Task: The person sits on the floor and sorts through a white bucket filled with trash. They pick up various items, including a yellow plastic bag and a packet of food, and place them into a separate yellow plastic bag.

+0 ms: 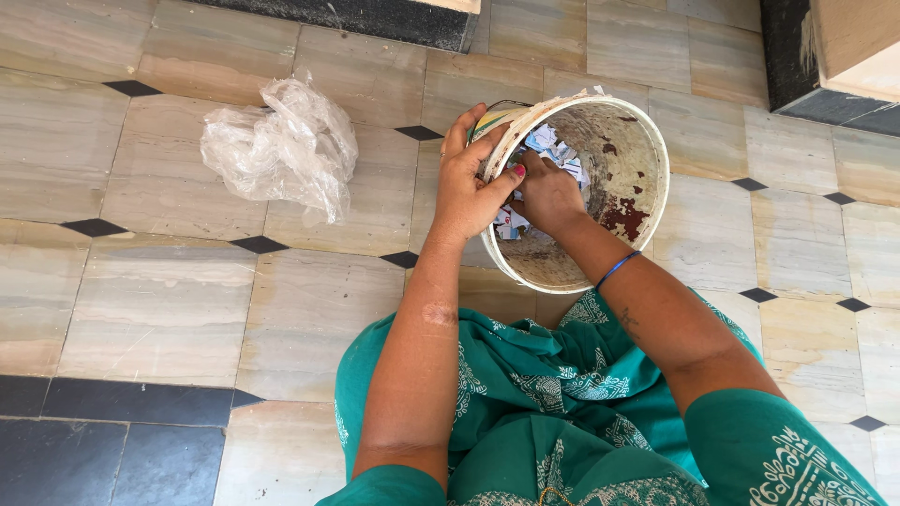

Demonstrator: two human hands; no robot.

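A worn white bucket (637, 178), stained with rusty brown patches inside, is tilted toward me over the tiled floor. My left hand (466, 183) grips its near left rim, thumb hooked inside. Inside the bucket my right hand (547, 192) reaches down, fingers closed into a heap of small torn paper scraps (553, 145), white and blue. A blue bangle (616, 269) circles my right forearm. My green patterned clothing (534, 394) fills the lower frame.
A crumpled clear plastic bag (281, 150) lies on the floor to the left of the bucket. Beige marble tiles (159, 300) with small black diamond insets cover the floor. A dark plinth (375, 19) runs along the top, and a wooden furniture corner (853, 47) sits top right.
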